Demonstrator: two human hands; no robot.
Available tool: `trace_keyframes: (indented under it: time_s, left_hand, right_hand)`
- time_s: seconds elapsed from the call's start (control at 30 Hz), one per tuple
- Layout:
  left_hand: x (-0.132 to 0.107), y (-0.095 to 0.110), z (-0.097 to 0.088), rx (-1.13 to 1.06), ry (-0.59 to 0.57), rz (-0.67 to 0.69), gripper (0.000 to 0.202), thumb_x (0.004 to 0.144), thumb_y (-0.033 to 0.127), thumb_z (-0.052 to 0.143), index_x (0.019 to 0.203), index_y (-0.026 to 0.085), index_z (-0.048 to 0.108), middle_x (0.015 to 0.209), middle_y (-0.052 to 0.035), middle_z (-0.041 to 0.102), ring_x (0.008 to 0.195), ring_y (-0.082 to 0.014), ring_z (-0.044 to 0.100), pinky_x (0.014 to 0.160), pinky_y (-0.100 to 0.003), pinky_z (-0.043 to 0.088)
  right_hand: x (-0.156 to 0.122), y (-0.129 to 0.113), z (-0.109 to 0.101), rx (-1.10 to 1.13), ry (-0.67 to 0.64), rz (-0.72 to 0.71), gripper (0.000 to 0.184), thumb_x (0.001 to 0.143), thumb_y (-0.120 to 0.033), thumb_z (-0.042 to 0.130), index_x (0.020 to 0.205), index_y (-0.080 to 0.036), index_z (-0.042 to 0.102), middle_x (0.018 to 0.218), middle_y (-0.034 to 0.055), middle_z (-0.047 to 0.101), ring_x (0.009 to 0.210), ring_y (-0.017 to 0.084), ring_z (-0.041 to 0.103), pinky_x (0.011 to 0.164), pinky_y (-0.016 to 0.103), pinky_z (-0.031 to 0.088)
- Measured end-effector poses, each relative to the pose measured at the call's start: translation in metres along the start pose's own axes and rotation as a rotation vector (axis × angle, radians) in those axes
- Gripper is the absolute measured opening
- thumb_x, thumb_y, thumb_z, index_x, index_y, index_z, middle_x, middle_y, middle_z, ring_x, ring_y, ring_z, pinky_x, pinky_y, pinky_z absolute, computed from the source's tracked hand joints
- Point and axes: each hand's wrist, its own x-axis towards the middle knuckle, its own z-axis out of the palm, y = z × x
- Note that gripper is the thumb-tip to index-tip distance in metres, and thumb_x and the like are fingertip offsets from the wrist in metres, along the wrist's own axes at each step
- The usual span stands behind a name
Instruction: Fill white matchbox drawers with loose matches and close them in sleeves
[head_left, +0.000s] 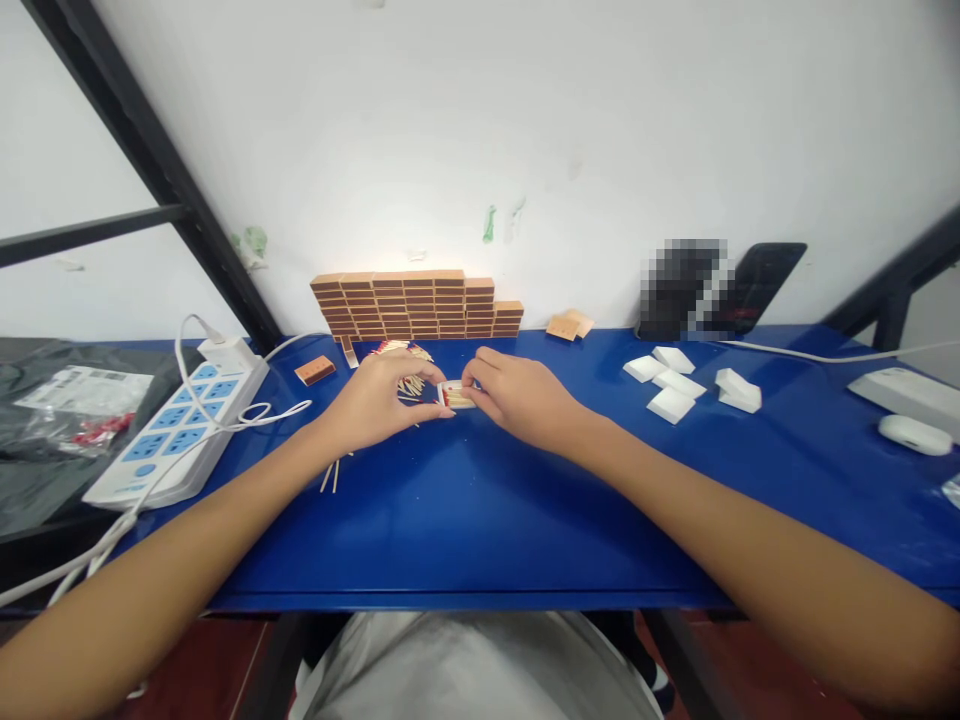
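A small white matchbox tray [448, 386] with red-tipped matches [459, 397] lying in it is held just above the blue table [480, 500]. My left hand [382, 395] grips its left end between thumb and fingers. At the right end, my right hand [517, 392] is closed, its thumb and fingers on the tray and partly covering the matches. Behind my left hand lies a pile of loose matches [411, 386], partly hidden by it. A brown matchbox cover [315, 370] rests left of the pile.
Stacked matchboxes [405, 305] stand against the wall. Several white trays [675, 384] lie to the right, near a phone [772, 285]. A flattened cover [568, 325] is at the back. On the left are a power strip [180, 425] with white cables and stray matches [334, 475].
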Motion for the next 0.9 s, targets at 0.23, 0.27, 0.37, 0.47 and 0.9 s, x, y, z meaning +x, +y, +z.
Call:
trace_keyframes:
  time_s: [0.23, 0.27, 0.37, 0.47, 0.9]
  left_hand:
    - [0.0, 0.004, 0.0, -0.037, 0.018, -0.028, 0.031, 0.078, 0.047, 0.088, 0.097, 0.024, 0.079, 0.101, -0.0012, 0.081, 0.093, -0.0218, 0.074, 0.082, -0.032, 0.055]
    - [0.001, 0.004, -0.001, -0.04, 0.02, -0.035, 0.031, 0.078, 0.047, 0.088, 0.097, 0.024, 0.079, 0.1, -0.001, 0.081, 0.092, -0.0217, 0.074, 0.082, -0.032, 0.055]
    - [0.001, 0.002, -0.002, -0.032, 0.036, -0.066, 0.032, 0.077, 0.048, 0.088, 0.097, 0.025, 0.079, 0.098, -0.0007, 0.08, 0.09, -0.0214, 0.074, 0.081, -0.032, 0.055]
    - [0.001, -0.002, -0.003, -0.011, 0.07, -0.122, 0.035, 0.076, 0.049, 0.089, 0.098, 0.024, 0.079, 0.099, -0.0016, 0.081, 0.086, -0.0213, 0.074, 0.078, -0.032, 0.055]
    - [0.002, -0.007, -0.004, 0.013, 0.24, -0.304, 0.036, 0.077, 0.049, 0.087, 0.101, 0.023, 0.079, 0.105, -0.0044, 0.081, 0.096, -0.025, 0.074, 0.09, -0.038, 0.056]
  right_hand:
    - [0.0, 0.001, 0.003, 0.101, 0.101, 0.007, 0.011, 0.103, -0.025, 0.059, 0.107, -0.018, 0.066, 0.105, 0.0061, 0.066, 0.08, 0.016, 0.058, 0.065, 0.029, 0.031]
    - [0.0, 0.001, 0.002, 0.108, 0.116, 0.015, 0.012, 0.103, -0.027, 0.059, 0.106, -0.018, 0.066, 0.104, 0.0061, 0.065, 0.079, 0.016, 0.057, 0.065, 0.029, 0.031]
    - [-0.001, 0.002, -0.001, 0.133, 0.173, 0.043, 0.017, 0.104, -0.032, 0.057, 0.103, -0.018, 0.066, 0.101, 0.0066, 0.065, 0.078, 0.017, 0.057, 0.067, 0.029, 0.033]
    - [-0.001, 0.002, -0.003, 0.164, 0.201, 0.083, 0.018, 0.104, -0.031, 0.054, 0.099, -0.018, 0.066, 0.097, 0.0064, 0.065, 0.078, 0.017, 0.057, 0.069, 0.029, 0.035]
    - [0.004, -0.014, 0.03, 0.292, -0.088, 0.165, 0.016, 0.101, -0.031, 0.06, 0.094, -0.019, 0.068, 0.1, 0.0055, 0.067, 0.078, 0.016, 0.061, 0.068, 0.029, 0.039]
